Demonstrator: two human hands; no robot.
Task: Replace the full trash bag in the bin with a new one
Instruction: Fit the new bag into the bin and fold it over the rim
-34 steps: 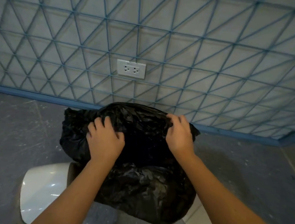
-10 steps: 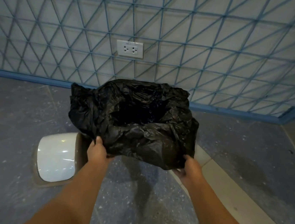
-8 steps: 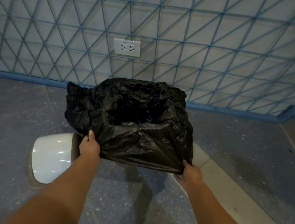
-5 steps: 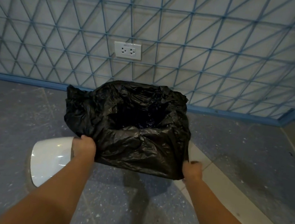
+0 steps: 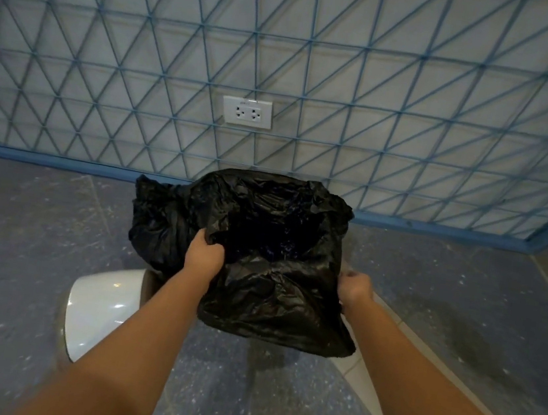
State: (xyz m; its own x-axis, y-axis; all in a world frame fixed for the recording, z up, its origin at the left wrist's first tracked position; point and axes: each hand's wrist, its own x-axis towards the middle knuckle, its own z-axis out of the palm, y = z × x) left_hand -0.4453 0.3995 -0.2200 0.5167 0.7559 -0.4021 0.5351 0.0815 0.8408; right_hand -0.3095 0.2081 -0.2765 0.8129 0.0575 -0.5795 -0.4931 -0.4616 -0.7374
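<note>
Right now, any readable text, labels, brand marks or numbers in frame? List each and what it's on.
No text can be read.
Wall outlet: a small dark mark sits at the top of its plate, too small and blurred to read.
Black trash bag: no print visible.
White lid on the floor: no label visible.

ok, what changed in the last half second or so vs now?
The left hand moved up from the lower hem of the black bag to its near rim and grips it there. The right hand keeps gripping the bag's right side. The bag still drapes over the bin; white lid and wall outlet unchanged.
</note>
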